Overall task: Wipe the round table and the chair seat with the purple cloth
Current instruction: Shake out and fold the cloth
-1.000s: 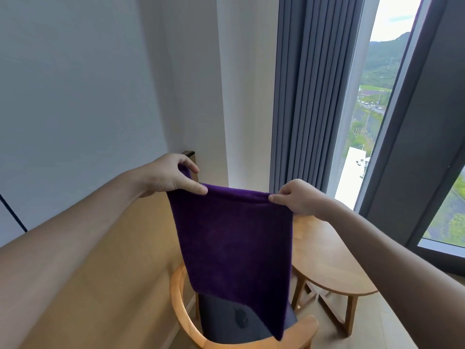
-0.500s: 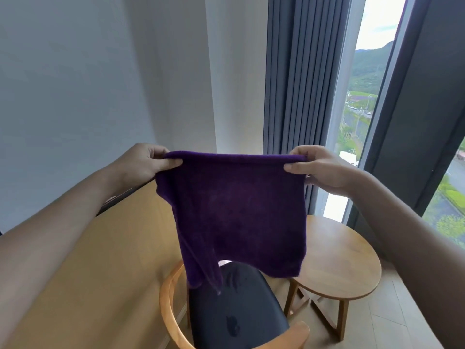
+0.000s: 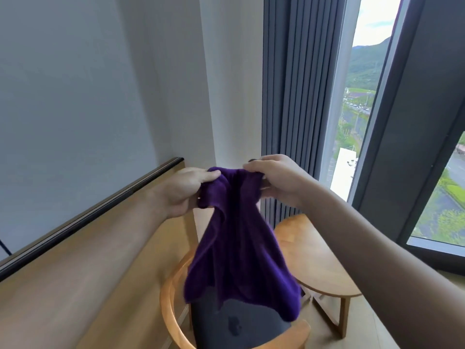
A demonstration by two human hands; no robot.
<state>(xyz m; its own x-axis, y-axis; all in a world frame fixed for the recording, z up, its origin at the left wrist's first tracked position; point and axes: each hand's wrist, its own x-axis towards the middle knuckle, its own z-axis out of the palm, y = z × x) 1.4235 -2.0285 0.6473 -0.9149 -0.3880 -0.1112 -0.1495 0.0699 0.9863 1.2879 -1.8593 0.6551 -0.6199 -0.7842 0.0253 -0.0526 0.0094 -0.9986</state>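
The purple cloth (image 3: 239, 250) hangs in the air in front of me, bunched at its top edge. My left hand (image 3: 185, 191) pinches the cloth's upper left corner. My right hand (image 3: 274, 180) grips the upper right part, close beside the left hand. Below the cloth stands the chair with a dark seat (image 3: 239, 328) and a curved wooden frame (image 3: 168, 303); the cloth hides the seat's far part. The round wooden table (image 3: 314, 263) stands to the right of the chair, partly behind the cloth.
A wooden wall panel with a dark top ledge (image 3: 100, 210) runs along the left. Grey curtains (image 3: 297, 96) hang behind the table. A tall window (image 3: 357, 96) and its dark frame (image 3: 407, 122) fill the right side. Light floor shows under the table.
My hands have come together, so the cloth that was stretched flat between them now hangs folded and bunched. Both hands have dropped lower.
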